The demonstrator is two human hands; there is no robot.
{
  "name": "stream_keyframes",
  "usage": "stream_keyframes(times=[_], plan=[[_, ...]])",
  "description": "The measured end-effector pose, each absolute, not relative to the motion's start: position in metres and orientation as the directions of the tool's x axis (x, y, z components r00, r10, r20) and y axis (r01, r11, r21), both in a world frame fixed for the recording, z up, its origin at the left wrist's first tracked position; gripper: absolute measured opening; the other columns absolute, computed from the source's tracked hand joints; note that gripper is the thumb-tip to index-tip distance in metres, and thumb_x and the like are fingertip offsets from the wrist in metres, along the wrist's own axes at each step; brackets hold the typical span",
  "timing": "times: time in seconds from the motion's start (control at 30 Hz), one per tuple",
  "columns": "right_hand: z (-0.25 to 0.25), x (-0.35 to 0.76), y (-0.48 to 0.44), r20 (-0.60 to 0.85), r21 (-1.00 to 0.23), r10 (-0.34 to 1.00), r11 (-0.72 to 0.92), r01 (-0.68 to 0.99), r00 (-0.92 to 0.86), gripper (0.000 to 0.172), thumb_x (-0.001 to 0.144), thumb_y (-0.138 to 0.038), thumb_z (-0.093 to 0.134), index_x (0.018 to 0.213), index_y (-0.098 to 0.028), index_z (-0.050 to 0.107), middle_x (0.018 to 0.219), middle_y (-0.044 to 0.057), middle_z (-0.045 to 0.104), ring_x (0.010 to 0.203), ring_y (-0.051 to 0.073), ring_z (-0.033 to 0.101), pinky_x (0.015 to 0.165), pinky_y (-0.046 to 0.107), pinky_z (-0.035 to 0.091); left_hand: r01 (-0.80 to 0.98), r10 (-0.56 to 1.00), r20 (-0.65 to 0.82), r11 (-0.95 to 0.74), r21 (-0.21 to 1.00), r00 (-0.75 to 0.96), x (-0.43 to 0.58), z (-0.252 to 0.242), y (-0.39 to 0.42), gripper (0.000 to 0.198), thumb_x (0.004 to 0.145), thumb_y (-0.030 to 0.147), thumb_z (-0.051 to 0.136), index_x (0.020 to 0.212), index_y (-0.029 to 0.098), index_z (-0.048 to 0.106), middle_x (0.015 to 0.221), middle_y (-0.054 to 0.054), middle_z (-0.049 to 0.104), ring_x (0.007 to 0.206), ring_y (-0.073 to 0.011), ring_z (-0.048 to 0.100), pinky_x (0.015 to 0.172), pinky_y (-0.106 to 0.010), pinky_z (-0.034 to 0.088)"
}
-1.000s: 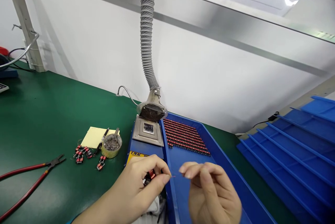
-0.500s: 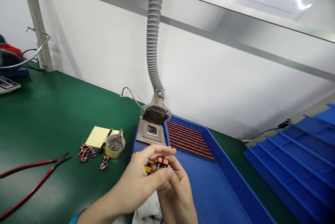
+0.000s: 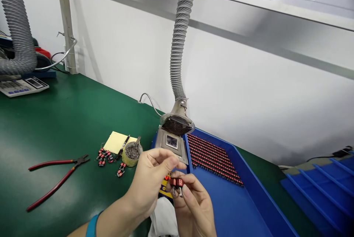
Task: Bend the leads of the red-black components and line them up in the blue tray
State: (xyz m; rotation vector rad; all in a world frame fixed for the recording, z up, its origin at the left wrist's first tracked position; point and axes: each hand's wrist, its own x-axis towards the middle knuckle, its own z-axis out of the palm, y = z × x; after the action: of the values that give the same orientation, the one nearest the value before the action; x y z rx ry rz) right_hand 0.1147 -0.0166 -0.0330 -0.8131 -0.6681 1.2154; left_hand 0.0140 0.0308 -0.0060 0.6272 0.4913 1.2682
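Note:
My right hand (image 3: 195, 200) grips a small red-and-black coil component (image 3: 177, 182) between thumb and fingers, its pale metal legs pointing down. Just above and to the left, my left hand (image 3: 153, 178) is closed, thumb against the fingertips. Whatever may be in that pinch is hidden or too small to make out. Behind the hands stands a metal-topped unit with a square silvery solder bath (image 3: 172, 141), and part of its yellow panel with a red lit display (image 3: 166, 178) shows between my hands. A white cloth (image 3: 163, 216) lies below them.
A blue tray (image 3: 221, 207) on the right holds rows of red-and-black components (image 3: 212, 157). An extraction hood (image 3: 177, 123) overhangs the bath. To the left lie pliers (image 3: 63, 178), loose components (image 3: 104, 156), a yellow notepad (image 3: 114, 141), a pen (image 3: 123, 147) and a tub of grey material (image 3: 132, 154).
My left hand has lifted off the component and sits slightly above it, fingers now pinched. The component stays in my right hand. The view has swung left, showing more calculator and a second hose.

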Motion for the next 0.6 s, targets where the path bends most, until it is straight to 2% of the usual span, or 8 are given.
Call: stream_keyframes(times=[0.07, 0.13, 0.27, 0.33, 0.47, 0.6], plan=[[-0.030, 0.115, -0.017, 0.012, -0.832, 0.980, 0.118, -0.541, 0.197, 0.018, 0.064, -0.029, 0.086, 0.075, -0.020, 0.074, 0.080, 0.003, 0.072, 0.065, 0.012, 0.065, 0.065, 0.022, 0.054, -0.778, 0.992, 0.035, 0.076, 0.623, 0.124, 0.007, -0.002, 0.033, 0.027, 0.066, 0.039, 0.085, 0.069, 0.017, 0.068, 0.064, 0.002, 0.070, 0.066, -0.0087, 0.064, 0.067, -0.016, 0.052], [-0.027, 0.116, -0.017, -0.001, -0.827, 0.982, 0.106, -0.552, 0.190, 0.018, 0.064, -0.029, 0.086, 0.075, -0.021, 0.074, 0.081, 0.003, 0.072, 0.064, 0.012, 0.066, 0.065, 0.023, 0.055, -0.755, 0.993, 0.084, 0.007, 0.656, 0.082, -0.002, 0.002, 0.036, 0.022, 0.068, 0.037, 0.084, 0.071, 0.019, 0.071, 0.067, 0.002, 0.072, 0.072, -0.0094, 0.066, 0.076, -0.017, 0.052], [-0.028, 0.117, -0.017, -0.016, -0.823, 0.980, 0.100, -0.559, 0.198, 0.017, 0.067, -0.030, 0.084, 0.077, -0.021, 0.073, 0.079, 0.002, 0.072, 0.067, 0.012, 0.067, 0.067, 0.021, 0.054, -0.445, 0.913, 0.132, 0.059, 0.894, 0.386, -0.009, 0.002, 0.039, 0.020, 0.069, 0.027, 0.082, 0.086, 0.018, 0.075, 0.089, -0.003, 0.073, 0.077, -0.0140, 0.066, 0.067, -0.020, 0.054], [-0.032, 0.117, -0.018, -0.012, -0.827, 0.973, 0.119, -0.549, 0.228, 0.017, 0.068, -0.030, 0.083, 0.078, -0.021, 0.073, 0.075, 0.001, 0.071, 0.068, 0.012, 0.067, 0.066, 0.022, 0.055, -0.367, 0.883, 0.087, 0.101, 0.925, 0.461, -0.004, -0.002, 0.037, 0.016, 0.071, 0.026, 0.079, 0.083, 0.016, 0.075, 0.083, -0.005, 0.072, 0.067, -0.0134, 0.064, 0.058, -0.020, 0.052], [-0.038, 0.116, -0.017, 0.018, -0.847, 0.968, 0.149, -0.510, 0.252, 0.018, 0.068, -0.031, 0.084, 0.080, -0.024, 0.073, 0.082, 0.001, 0.072, 0.073, 0.014, 0.068, 0.070, 0.024, 0.056, -0.518, 0.929, 0.021, 0.187, 0.835, 0.369, 0.010, -0.009, 0.033, 0.019, 0.071, 0.031, 0.078, 0.069, 0.013, 0.073, 0.064, -0.004, 0.070, 0.055, -0.0116, 0.060, 0.049, -0.018, 0.046], [-0.035, 0.115, -0.018, 0.051, -0.868, 0.983, 0.131, -0.480, 0.175, 0.015, 0.070, -0.032, 0.082, 0.080, -0.024, 0.073, 0.085, 0.001, 0.072, 0.072, 0.013, 0.066, 0.070, 0.024, 0.055, -0.600, 0.984, 0.080, 0.031, 0.800, 0.157, 0.009, -0.005, 0.034, 0.009, 0.072, 0.024, 0.076, 0.066, 0.018, 0.074, 0.065, -0.002, 0.073, 0.063, -0.0130, 0.066, 0.060, -0.020, 0.052]])
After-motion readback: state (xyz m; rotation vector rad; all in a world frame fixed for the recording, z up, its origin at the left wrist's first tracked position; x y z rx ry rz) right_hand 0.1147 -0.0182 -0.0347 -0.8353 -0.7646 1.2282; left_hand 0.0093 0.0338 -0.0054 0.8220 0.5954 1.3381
